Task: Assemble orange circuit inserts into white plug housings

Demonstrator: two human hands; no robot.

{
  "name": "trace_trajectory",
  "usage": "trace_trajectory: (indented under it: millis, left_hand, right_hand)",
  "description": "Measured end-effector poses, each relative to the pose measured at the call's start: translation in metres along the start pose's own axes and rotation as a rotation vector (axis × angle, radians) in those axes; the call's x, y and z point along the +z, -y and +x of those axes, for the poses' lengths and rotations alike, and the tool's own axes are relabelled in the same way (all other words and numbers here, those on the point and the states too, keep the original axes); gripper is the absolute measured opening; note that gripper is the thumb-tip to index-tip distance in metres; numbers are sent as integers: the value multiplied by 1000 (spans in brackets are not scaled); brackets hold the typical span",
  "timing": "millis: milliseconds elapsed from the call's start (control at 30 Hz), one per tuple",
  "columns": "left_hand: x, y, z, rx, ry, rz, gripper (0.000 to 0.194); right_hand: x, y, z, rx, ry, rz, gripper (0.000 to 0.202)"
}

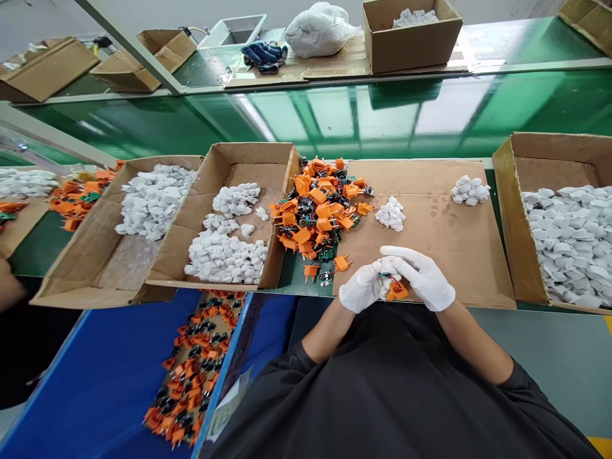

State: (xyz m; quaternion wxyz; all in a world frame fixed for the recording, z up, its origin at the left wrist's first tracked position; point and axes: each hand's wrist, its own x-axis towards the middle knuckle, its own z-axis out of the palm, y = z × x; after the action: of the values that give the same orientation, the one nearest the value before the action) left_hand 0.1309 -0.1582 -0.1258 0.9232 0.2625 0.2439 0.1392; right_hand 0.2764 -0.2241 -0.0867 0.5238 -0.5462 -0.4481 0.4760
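Both my hands wear white gloves and meet over the front edge of a flat cardboard sheet. My left hand is closed on an orange plug part with wires and a white piece against it. My right hand curves over the same part from the right, its fingers bent around the top; how firmly it grips is hidden. A heap of orange plugs with circuit boards lies left of the sheet. Two small piles of white pieces, one near and one farther right, rest on the cardboard.
Cardboard boxes of white pieces stand at left and right. Below the bench, a blue bin holds many orange plugs. A raised shelf carries a box, a white bag and dark gloves. Another person's arm shows at far left.
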Motion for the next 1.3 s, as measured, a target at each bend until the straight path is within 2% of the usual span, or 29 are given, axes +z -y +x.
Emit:
trace_trajectory:
  millis: [267,433,600,767,833,933,1000,1100,1200,1300]
  left_hand:
    - [1,2,-1,34,-26,-48,53]
    - [1,3,-1,74,-21,25,48]
    - [1,3,1,100,-23,55,57]
    - [1,5,2,120,15,81,56]
    - [1,6,2,148,15,88,58]
    - [0,7,2,175,-19,95,58]
    - [1,6,0,179,-25,103,56]
    - [0,4,-1,161,-4,110,57]
    - [-3,5,-1,136,-19,116,58]
    - [-7,9,1,161,-42,146,59]
  right_hand:
    - [3,-1,3,-23,-28,-67,37]
    - [4,-2,3,16,60,78,33]
    - [9,-10,3,14,-53,118,30]
    - [7,-16,2,-86,24,31,39]
    - [8,-18,1,-132,-10,-30,40]
    - [8,-21,0,-244,-65,-122,32]
    - [7,-21,-1,-304,-1,-149,34]
    - [5,-20,-2,-273,90,-148,39]
    - [7,-19,-4,-206,48,-86,35]
    - [10,-15,-5,-144,75,0,42]
